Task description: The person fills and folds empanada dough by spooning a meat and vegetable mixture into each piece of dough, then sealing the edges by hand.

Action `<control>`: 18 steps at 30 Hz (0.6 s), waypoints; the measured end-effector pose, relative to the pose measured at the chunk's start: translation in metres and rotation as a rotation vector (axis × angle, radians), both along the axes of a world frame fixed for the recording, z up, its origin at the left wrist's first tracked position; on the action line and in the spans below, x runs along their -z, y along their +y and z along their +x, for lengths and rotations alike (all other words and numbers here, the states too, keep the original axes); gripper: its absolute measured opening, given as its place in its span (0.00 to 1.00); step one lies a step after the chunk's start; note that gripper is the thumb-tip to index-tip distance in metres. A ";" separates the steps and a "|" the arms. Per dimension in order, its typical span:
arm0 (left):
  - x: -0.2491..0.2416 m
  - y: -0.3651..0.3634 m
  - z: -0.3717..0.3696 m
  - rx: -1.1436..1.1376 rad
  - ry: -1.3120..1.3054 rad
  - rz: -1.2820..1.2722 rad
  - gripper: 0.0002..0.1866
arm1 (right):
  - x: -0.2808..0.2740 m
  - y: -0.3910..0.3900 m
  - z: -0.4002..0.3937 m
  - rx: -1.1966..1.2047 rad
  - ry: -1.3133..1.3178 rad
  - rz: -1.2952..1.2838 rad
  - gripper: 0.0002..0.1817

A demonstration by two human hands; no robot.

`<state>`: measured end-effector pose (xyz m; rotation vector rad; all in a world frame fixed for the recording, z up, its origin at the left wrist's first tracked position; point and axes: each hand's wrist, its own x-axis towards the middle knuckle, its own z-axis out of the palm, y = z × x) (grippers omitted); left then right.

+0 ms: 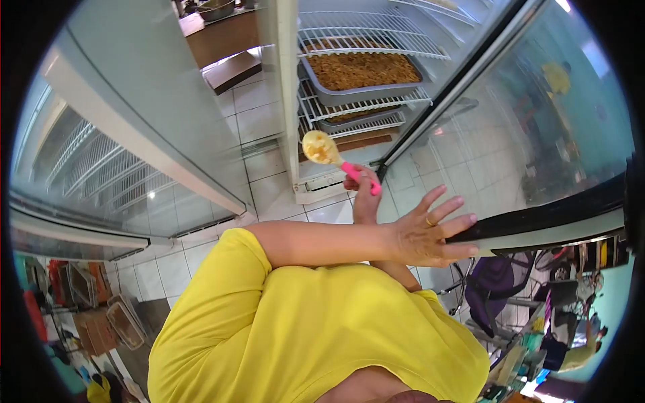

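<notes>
My right hand [363, 191] gripping pink-handled spoon [330, 156] loaded with yellow food, raised before open fridge, my left hand [430, 232] fingers spread flat on glass door [537, 134], holding nothing, tray [359, 74] on far shelf

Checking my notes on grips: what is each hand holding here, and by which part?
One hand grips the pink handle end of a spoon. The other hand holds nothing, pressing open-fingered against the fridge door edge.
</notes>
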<state>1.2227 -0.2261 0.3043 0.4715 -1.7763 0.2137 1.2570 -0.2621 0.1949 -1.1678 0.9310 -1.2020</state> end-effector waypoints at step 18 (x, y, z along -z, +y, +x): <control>0.043 -0.192 0.187 -0.598 0.295 0.855 0.26 | -0.065 -0.228 0.026 0.560 0.412 -0.763 0.13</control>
